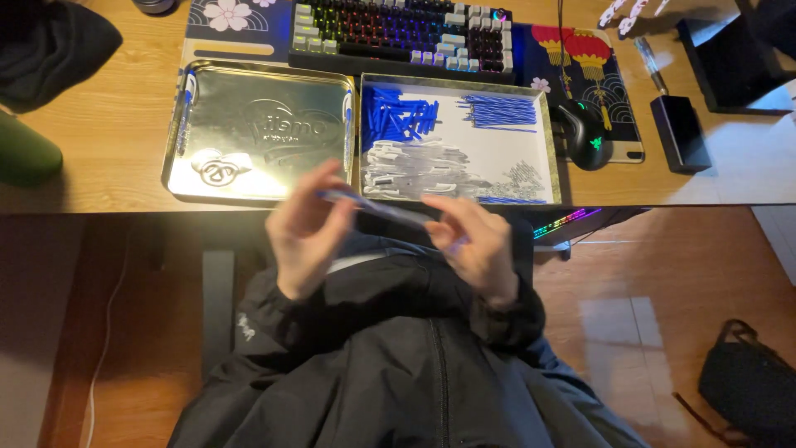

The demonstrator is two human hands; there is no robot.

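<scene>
A blue and clear pen (383, 209) lies between both hands, held level just below the desk's front edge. My left hand (305, 232) pinches its left end and my right hand (471, 242) grips its right end. Behind them on the desk stands an open metal tin (553, 158) holding sorted pen parts: blue caps, blue refills, clear barrels and small springs. Its shiny lid (257, 133) lies upside down to the left, with a finished pen along each side edge.
A backlit keyboard (402, 33) sits behind the tin on a patterned desk mat. A black mouse (585, 133) and a black box (680, 131) lie at the right. A dark bag (750, 382) rests on the wooden floor.
</scene>
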